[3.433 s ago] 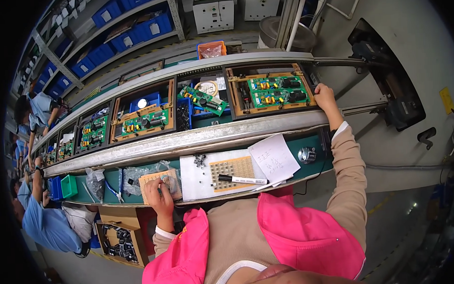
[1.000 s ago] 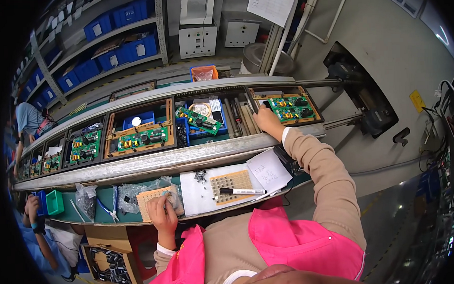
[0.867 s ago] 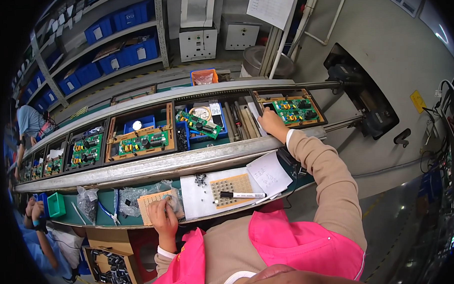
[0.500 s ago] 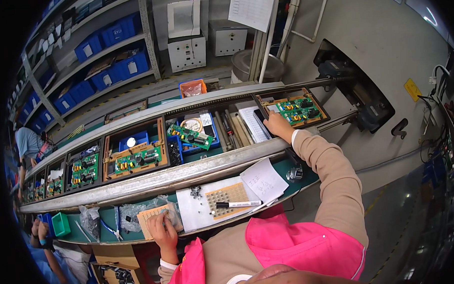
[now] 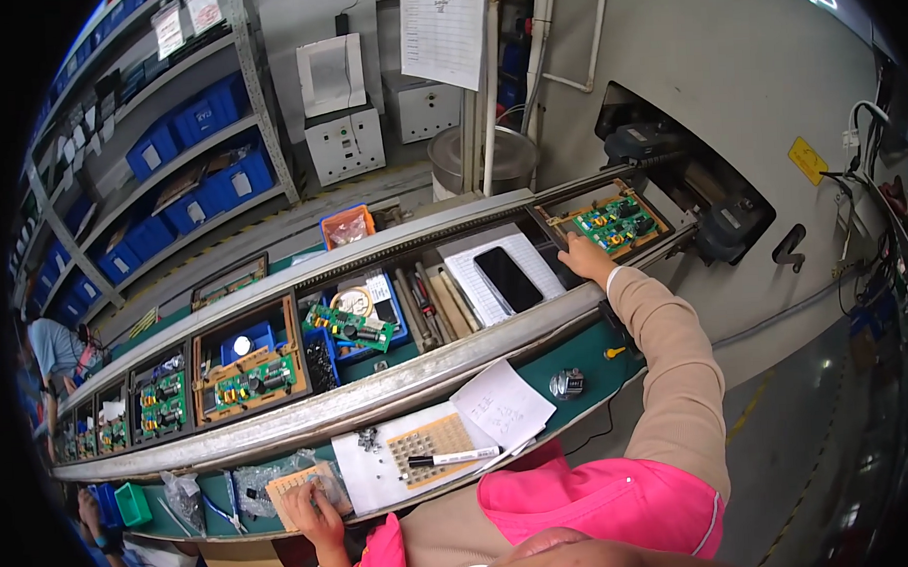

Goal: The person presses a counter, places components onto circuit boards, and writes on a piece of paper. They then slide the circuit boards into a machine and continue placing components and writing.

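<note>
My right hand (image 5: 585,259) is closed on the near left corner of a dark carrier frame (image 5: 544,223) at the right end of the rails. In this frame sit green circuit boards (image 5: 622,224) with yellow and black parts. My left hand (image 5: 317,513) rests at a tan perforated board (image 5: 284,486) on the near bench, fingers curled together. Whatever its fingertips hold is too small to make out. Clear plastic bagging (image 5: 331,478) lies beside that hand. A second tan board (image 5: 435,444) with rows of small parts lies to its right, a black-and-white marker (image 5: 455,456) across it.
Metal rails (image 5: 407,370) run across, carrying more framed boards (image 5: 252,380) on the left. A phone (image 5: 509,279) lies on papers between them. Pliers (image 5: 225,506), a green bin (image 5: 133,505) and a handwritten sheet (image 5: 503,402) are on the bench. Another person (image 5: 56,352) is far left.
My right hand has pushed the carrier frame rightward along the rails, uncovering the phone and papers. My left hand stays at the tan board. The whole view has shifted slightly.
</note>
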A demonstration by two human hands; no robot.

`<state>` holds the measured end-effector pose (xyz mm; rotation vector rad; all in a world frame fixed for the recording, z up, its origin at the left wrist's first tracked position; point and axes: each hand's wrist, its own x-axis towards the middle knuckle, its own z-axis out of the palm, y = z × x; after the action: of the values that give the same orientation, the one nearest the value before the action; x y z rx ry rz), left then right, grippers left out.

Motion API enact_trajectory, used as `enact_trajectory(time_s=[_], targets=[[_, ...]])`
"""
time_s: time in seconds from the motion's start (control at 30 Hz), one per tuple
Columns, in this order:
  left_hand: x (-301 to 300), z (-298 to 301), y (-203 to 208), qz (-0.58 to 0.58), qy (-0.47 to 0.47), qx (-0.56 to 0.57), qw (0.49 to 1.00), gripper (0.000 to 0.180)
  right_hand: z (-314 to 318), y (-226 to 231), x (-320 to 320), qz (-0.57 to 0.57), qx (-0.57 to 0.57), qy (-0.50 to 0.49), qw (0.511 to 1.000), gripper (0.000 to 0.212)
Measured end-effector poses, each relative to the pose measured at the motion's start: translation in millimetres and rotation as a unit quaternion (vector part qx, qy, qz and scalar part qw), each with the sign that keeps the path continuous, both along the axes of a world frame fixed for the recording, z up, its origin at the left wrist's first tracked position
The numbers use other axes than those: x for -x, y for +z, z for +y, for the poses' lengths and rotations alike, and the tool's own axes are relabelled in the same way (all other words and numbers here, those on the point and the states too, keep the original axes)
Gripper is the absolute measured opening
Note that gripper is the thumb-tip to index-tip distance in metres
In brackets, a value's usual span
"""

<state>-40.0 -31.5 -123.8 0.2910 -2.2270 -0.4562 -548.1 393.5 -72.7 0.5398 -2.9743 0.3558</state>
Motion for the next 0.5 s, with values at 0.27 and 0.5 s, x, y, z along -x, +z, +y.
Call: enact_trajectory(time_s=[0.27, 0.5], targets=[[0.1, -0.4, -5.1, -0.026, -0.001, 0.012, 1.000, 0.017, 59.9, 11.0, 36.9, -0.011, -0.026, -0.015, 0.999, 0.040], [0.2, 0.2, -2.8, -0.035, 0.006, 0.029, 0.999, 0.018, 94.8, 17.0, 57.3, -0.015, -0.062, -0.048, 0.997, 0.042]])
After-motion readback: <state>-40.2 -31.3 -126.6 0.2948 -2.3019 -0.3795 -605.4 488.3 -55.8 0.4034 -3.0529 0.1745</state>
